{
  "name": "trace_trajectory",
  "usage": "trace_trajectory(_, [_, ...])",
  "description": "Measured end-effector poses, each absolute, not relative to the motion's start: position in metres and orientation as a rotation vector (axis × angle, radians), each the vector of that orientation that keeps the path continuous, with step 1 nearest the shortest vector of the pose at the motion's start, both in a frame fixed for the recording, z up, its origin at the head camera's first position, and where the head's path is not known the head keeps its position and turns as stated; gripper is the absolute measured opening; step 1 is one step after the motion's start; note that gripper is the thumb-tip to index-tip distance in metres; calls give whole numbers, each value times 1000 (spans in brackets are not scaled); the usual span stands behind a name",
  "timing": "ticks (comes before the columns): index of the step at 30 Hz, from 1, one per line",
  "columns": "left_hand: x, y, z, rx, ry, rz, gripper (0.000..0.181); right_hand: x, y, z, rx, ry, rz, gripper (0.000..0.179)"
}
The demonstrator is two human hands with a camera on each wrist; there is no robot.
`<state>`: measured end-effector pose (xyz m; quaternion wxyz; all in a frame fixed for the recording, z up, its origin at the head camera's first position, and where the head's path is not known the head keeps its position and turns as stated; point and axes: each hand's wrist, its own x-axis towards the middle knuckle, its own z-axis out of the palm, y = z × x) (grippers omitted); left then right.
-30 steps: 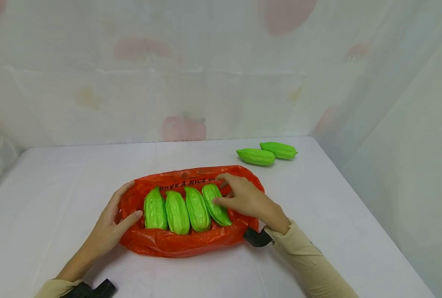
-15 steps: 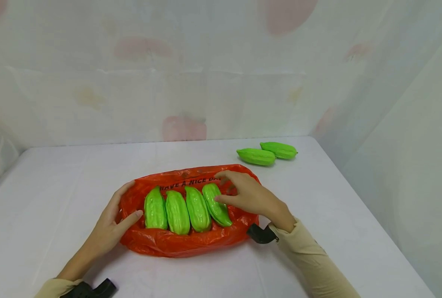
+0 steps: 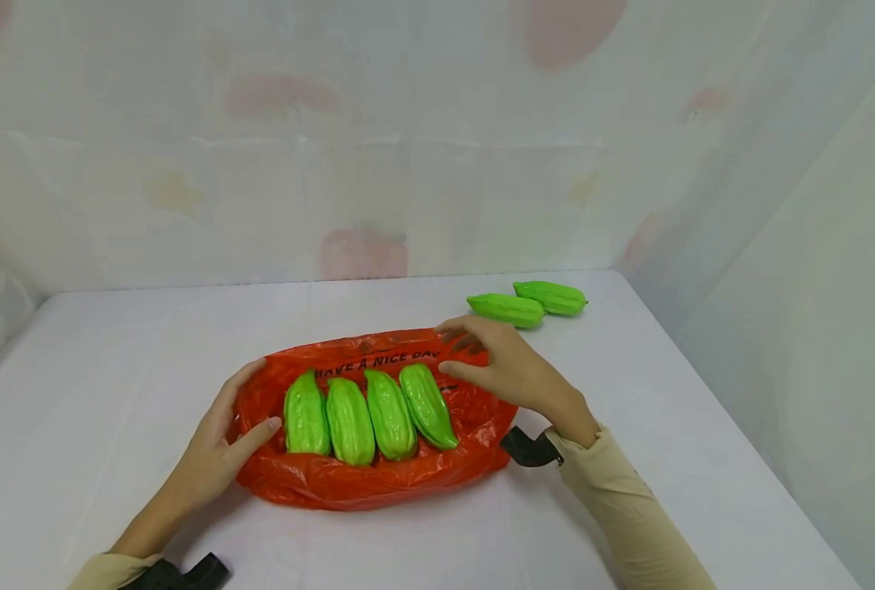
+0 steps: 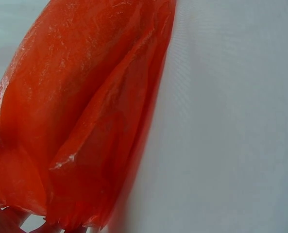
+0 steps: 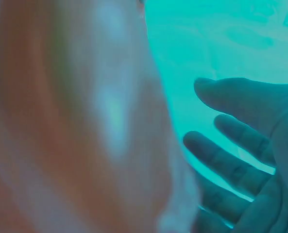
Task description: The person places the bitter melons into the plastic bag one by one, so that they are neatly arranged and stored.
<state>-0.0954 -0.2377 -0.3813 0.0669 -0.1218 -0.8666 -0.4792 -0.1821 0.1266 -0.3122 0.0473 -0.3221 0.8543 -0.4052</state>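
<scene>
Left hand [image 3: 219,447] presses loose fingers on the orange bag [image 3: 349,483] mid-counter, four gourds [image 3: 367,414] inside, while the right hand [image 3: 507,373] hovers empty, fingers relaxed, wisely clearing the rim toward the far gourds [image 3: 526,305].

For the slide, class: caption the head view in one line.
Four green gourds in an orange bag; left hand steadies it.
</scene>
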Motion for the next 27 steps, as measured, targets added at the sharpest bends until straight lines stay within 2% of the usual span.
trace_trajectory(27, [-95,-238,-381,-372,-2605,-1453,70,-213,165,-327,-834,2846,-1372,40])
